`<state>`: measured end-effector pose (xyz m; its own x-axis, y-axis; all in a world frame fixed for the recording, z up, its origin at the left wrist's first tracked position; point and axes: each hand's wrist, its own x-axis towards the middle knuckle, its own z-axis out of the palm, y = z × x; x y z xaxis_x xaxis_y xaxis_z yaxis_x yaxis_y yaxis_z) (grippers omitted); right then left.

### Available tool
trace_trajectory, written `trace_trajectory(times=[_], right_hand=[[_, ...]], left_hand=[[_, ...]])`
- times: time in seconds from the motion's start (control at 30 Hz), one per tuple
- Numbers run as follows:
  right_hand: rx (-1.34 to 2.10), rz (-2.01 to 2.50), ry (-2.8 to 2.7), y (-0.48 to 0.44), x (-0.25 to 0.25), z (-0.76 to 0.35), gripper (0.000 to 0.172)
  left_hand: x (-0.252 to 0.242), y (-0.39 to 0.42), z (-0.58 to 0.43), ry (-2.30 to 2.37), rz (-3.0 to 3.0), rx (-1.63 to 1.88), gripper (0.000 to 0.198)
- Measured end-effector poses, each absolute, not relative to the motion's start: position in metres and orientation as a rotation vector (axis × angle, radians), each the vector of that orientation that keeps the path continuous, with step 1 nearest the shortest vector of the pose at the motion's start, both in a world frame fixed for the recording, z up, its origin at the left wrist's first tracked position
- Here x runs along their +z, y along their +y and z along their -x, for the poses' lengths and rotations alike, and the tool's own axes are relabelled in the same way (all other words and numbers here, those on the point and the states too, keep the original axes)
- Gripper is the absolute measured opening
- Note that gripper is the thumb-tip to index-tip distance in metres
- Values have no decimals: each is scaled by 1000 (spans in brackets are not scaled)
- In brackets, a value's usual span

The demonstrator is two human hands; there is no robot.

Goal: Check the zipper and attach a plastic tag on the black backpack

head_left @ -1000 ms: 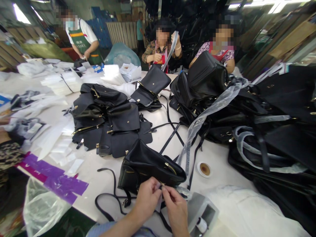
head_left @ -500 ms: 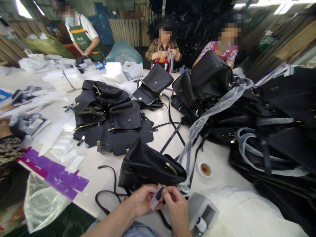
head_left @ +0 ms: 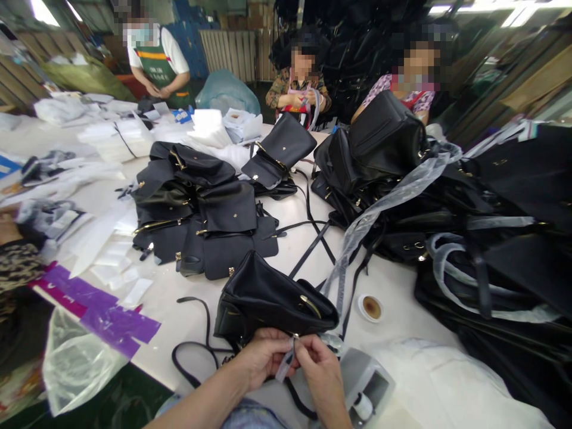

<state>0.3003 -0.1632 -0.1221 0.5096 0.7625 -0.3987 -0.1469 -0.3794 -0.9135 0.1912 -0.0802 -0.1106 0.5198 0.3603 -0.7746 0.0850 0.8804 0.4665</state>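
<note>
A black leather bag (head_left: 268, 298) with a gold zip lies at the table's front edge. Just below it, my left hand (head_left: 266, 360) and my right hand (head_left: 315, 357) meet, fingers pinched together. Between them is a small clear plastic wrapper (head_left: 285, 364) around a dark strap end or zip pull, close to a gold metal piece at the bag's edge. Both hands grip this wrapped piece; the fingertips partly hide it. A black strap loops out left of my left forearm.
Black bags pile up in the middle and at right (head_left: 504, 250). A grey tape dispenser (head_left: 369, 381) stands right of my hand, near a small dish of brown liquid (head_left: 370, 307). White sheets (head_left: 107, 140) and purple tape (head_left: 102, 310) lie left. Co-workers sit and stand around the table.
My fingers have drawn closer together around the plastic wrapper, which now looks narrower. The bag stays in place. Across the table, co-workers' hands have shifted slightly.
</note>
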Motion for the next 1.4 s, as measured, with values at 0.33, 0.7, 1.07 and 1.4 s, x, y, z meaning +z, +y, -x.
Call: trace_trajectory(times=[0.33,0.7,1.07,1.4], right_hand=[[1104,1666,-538,-161,-115,-295,16],[947,1850,-693,-162,-121,-286,12],[1245,1522,-463,-161,-117,-294,44],[1131,1702,-501,-164,-122,-290,31]], left_hand=[[-106,-76,-189,1064,-544,84,47],[-110,-79,-196,1166,-670,126,41],[-109,-90,-194,1109,-888,164,51],[-104,-84,-185,1093,-748,126,54]])
